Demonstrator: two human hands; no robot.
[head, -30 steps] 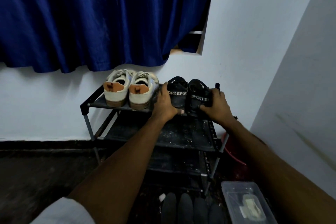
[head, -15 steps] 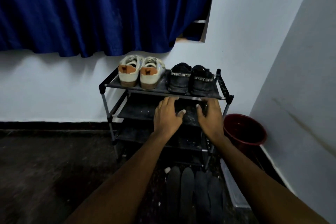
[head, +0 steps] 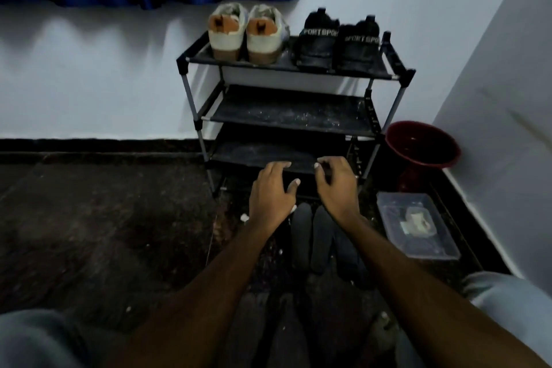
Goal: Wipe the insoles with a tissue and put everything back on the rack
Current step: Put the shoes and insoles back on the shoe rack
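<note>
While empty, left hand [head: 270, 194] and right hand [head: 337, 185] hover relaxed.

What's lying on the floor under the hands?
Dark insoles lie side by side on the floor before the rack. The left hand and right hand hang above, holding nothing. The right forearm covers some, so how many there are is unclear.

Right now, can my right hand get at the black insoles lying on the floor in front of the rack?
Probably yes. The right hand is empty, fingers loosely curled, just above the far ends of the insoles, with nothing between them. The clear box sits off to the side.
</note>
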